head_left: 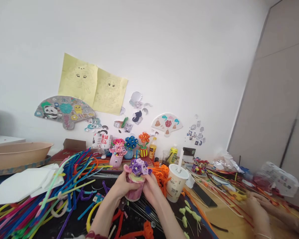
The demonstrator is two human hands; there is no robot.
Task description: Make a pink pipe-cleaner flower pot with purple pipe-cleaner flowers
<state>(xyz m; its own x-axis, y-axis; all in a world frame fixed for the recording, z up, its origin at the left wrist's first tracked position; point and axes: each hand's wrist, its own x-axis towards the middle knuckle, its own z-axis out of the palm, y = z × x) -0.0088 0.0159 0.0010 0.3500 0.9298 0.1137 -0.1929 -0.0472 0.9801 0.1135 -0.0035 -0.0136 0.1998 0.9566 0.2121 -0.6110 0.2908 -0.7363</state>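
Note:
Between my two hands stands a pink ribbed flower pot (134,193) made of pipe cleaners, topped with purple and lilac flowers (139,166). My left hand (123,186) wraps round its left side, near a pink petal. On the right side, my right hand (150,187) closes on the same pot, its fingertips near the rim. A pale green piece (136,178) lies below the flowers at the pot's top. Orange pipe-cleaner flowers (161,176) are heaped just beyond my right hand.
Colourful pipe cleaners (72,176) pile up at left beside white paper (27,182). A drink cup with a straw (176,182) and a phone (204,195) are at right. Finished flower pots (144,152) line the wall. Another person's blurred hands (259,209) work at far right.

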